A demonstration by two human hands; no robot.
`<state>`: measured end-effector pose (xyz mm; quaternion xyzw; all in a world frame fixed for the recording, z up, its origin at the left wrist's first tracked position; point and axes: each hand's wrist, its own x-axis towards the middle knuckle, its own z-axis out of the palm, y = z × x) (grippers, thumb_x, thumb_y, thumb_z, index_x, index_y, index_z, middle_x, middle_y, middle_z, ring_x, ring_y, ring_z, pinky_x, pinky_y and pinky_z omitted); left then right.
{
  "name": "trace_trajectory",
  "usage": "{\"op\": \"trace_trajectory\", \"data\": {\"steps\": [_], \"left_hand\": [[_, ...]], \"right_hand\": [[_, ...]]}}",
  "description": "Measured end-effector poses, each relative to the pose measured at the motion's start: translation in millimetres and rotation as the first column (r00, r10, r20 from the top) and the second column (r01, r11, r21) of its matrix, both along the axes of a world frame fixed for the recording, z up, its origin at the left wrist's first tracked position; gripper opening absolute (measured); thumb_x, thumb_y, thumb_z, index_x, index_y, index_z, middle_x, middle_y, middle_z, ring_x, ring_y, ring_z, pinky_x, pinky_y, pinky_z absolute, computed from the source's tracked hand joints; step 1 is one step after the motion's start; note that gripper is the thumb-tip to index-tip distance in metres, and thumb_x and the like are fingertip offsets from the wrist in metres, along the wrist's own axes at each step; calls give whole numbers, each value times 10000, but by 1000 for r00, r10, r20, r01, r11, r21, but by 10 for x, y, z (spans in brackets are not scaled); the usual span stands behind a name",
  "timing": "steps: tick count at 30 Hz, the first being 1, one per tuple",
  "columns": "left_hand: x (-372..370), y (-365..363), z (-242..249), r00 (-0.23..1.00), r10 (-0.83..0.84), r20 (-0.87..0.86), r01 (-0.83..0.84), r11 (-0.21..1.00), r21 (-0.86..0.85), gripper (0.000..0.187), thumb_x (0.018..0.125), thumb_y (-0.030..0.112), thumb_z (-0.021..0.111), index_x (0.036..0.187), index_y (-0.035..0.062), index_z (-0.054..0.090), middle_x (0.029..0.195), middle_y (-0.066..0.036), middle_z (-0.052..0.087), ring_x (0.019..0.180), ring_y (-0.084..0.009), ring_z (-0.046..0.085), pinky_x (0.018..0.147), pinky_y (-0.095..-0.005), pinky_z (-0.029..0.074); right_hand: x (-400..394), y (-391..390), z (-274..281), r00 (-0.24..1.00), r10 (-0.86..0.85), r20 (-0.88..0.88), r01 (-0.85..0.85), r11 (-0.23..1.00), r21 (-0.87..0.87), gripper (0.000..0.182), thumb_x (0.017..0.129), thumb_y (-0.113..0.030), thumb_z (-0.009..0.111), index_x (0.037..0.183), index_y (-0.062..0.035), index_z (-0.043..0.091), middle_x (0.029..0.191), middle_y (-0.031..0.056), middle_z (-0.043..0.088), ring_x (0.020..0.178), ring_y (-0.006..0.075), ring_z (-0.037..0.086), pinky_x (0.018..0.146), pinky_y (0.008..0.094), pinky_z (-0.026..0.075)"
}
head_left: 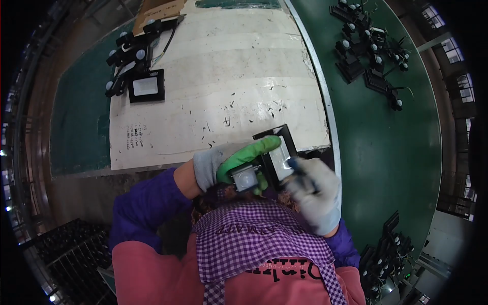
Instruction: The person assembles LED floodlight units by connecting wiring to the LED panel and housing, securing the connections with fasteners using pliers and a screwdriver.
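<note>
A black floodlight [279, 156] with a pale front panel and a sensor head [245, 179] is held over the table's near edge, close to my apron. My left hand [249, 157], in a grey and green glove, is wrapped round it between the panel and the sensor. My right hand [315, 190], in a whitish glove and blurred by motion, is closed on a dark blue tool [302, 175]. The tool's end is at the right edge of the light; its exact shape is smeared.
On the white table sheet [203, 71], at the back left, another floodlight [147, 86] lies beside a pile of several black lights [125, 63] and a cardboard box [161, 12]. The green table [376, 152] at right bears several more lights [373, 51]. Black scraps dot the sheet.
</note>
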<state>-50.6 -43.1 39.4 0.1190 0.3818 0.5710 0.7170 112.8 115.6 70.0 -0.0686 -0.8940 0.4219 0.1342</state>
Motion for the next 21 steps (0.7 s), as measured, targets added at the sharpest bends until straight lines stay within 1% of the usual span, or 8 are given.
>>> {"op": "trace_trajectory", "data": {"steps": [5, 7, 9, 11, 12, 14, 16, 21], "left_hand": [[123, 10, 6, 952, 304, 30, -306, 946, 104, 494, 1023, 439, 364, 1209, 22, 555, 1063, -103, 648, 923, -150, 640, 783, -296, 566], [57, 42, -77, 795, 250, 553, -370, 922, 115, 484, 1034, 411, 345, 1237, 11, 527, 1046, -111, 644, 912, -153, 642, 782, -297, 566], [-1, -74, -1, 924, 290, 249, -322, 941, 101, 525, 1023, 427, 359, 1254, -23, 500, 1040, -150, 639, 915, -182, 651, 766, -300, 569], [-54, -181, 308, 950, 279, -138, -296, 947, -121, 527, 1015, 420, 378, 1256, -34, 495, 1047, -171, 636, 917, -199, 655, 757, -298, 568], [-24, -98, 432, 842, 205, -500, -368, 894, -255, 522, 976, 403, 467, 1275, -23, 490, 1118, -193, 622, 986, -253, 644, 818, -338, 551], [-22, 5, 277, 304, 240, -922, -392, 913, 109, 539, 931, 362, 538, 1318, -6, 461, 1189, -203, 592, 1067, -307, 606, 900, -386, 508], [-87, 153, 134, -363, 116, -925, -197, 960, 198, 753, 823, 371, 658, 1427, 38, 356, 1364, -212, 474, 1244, -384, 469, 1060, -456, 373], [-183, 669, -144, -440, -58, -896, -58, 998, -36, 944, 787, 472, 657, 1502, 65, 195, 1511, -194, 276, 1371, -379, 310, 1138, -445, 252]], "right_hand": [[-358, -329, 387, 945, 195, 264, -259, 937, 236, 644, 741, -388, 761, 1239, -44, 541, 925, 145, 610, 771, 326, 656, 666, 374, 552], [-485, -219, 307, 971, 226, 83, -237, 958, 162, 572, 785, -341, 726, 1234, -39, 542, 887, 137, 606, 776, 300, 655, 681, 359, 547], [-617, -49, 508, 974, 125, 187, -106, 988, -110, 430, 852, -257, 644, 1196, -15, 555, 811, 95, 602, 775, 214, 636, 716, 324, 532], [-858, 239, 192, 992, -93, 80, 123, 711, -693, 372, 870, -238, 617, 1153, 0, 576, 789, 51, 601, 654, 123, 576, 587, 259, 498], [-912, 438, 222, 981, -40, 192, 171, 655, -736, 347, 878, -228, 601, 1137, 2, 586, 804, 45, 610, 601, 96, 545, 524, 232, 457], [-981, 717, 93, 957, -22, 290, 254, 554, -793, 309, 908, -233, 554, 1106, -2, 606, 818, 47, 621, 485, 35, 457, 390, 171, 324], [-989, 1057, -244, 971, 96, 219, 110, 634, -766, 331, 908, -245, 572, 1118, 7, 612, 836, 58, 636, 569, 63, 528, 469, 187, 391], [-1052, 1218, -109, 948, -36, 317, 215, 807, -551, 340, 875, -206, 606, 1139, 9, 613, 881, 63, 664, 782, 130, 628, 688, 237, 480]]}}
